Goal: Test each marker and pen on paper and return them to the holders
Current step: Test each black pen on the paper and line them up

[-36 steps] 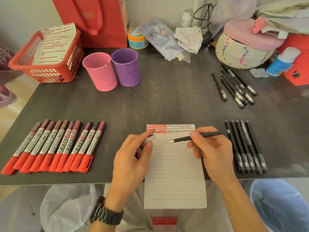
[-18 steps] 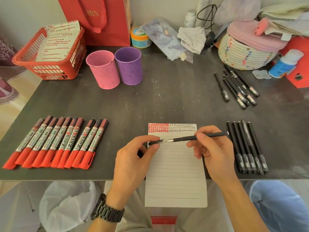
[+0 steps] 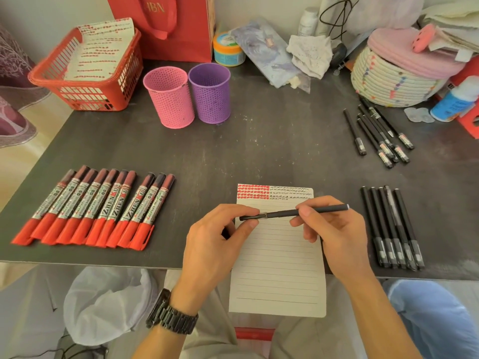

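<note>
A slim black pen [image 3: 321, 210] lies level above the lined notepad [image 3: 277, 275]. My right hand [image 3: 334, 234] pinches its barrel. My left hand [image 3: 220, 237] pinches the cap [image 3: 250, 217], which sits over the pen's tip. The pad's top lines carry red and black test marks. Several red markers [image 3: 98, 208] lie in a row at the left. Black pens [image 3: 392, 229] lie in a row at the right, and another group of black pens [image 3: 378, 136] lies farther back. A pink holder [image 3: 169, 98] and a purple holder [image 3: 210, 93] stand at the back.
A red basket [image 3: 88, 71] with marked paper sits at the back left, beside a red bag [image 3: 168, 24]. A woven basket [image 3: 399, 73] with a pink lid, a blue bottle [image 3: 456, 99] and clutter fill the back right. The dark table's [image 3: 259, 151] front edge runs under my wrists.
My left hand brought the cap to the pen's tip and the cap now covers it. The pen stayed level over the pad in my right hand.
</note>
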`<state>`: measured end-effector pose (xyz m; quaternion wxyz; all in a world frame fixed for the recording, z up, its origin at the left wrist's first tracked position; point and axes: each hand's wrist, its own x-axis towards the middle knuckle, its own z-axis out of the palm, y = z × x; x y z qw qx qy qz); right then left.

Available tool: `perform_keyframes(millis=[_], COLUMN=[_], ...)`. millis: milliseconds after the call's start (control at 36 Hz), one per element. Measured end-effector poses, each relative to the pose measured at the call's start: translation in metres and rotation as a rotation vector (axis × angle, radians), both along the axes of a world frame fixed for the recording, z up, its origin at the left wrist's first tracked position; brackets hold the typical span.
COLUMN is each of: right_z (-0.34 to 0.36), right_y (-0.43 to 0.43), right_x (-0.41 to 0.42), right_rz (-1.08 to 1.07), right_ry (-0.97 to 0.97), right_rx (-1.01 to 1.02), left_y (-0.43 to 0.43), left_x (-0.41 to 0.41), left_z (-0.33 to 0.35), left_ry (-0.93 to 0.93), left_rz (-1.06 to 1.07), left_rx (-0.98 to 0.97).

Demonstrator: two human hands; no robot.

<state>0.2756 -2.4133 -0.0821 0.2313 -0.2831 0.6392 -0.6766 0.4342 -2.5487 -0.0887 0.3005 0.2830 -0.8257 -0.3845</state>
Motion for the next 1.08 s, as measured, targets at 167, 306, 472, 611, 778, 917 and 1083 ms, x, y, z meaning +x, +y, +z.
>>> perform_keyframes(millis=[167, 306, 472, 611, 778, 917, 1083], right_z=[0.001, 0.002, 0.005, 0.007, 0.007, 0.006, 0.003], right_y=[0.000, -0.001, -0.002, -0.006, -0.007, -0.007, -0.012], right_x=[0.001, 0.004, 0.007, 0.009, 0.007, 0.008, 0.016], right_rz=[0.020, 0.054, 0.076, 0.082, 0.093, 0.105, 0.103], right_ry=[0.039, 0.073, 0.123, 0.175, 0.180, 0.198, 0.248], right_rx=[0.037, 0.058, 0.089, 0.130, 0.170, 0.190, 0.238], left_y=[0.000, -0.001, -0.004, -0.007, -0.008, -0.007, -0.002], left_x=[-0.001, -0.001, 0.002, 0.003, 0.004, 0.003, -0.001], left_z=[-0.001, -0.002, -0.003, -0.004, -0.006, -0.005, 0.001], left_ry=[0.015, -0.002, 0.022, 0.027, 0.053, 0.032, 0.007], left_rz=[-0.023, -0.032, -0.060, -0.070, -0.078, -0.087, -0.105], left_rx=[-0.004, 0.018, 0.104, 0.116, 0.133, 0.111, 0.083])
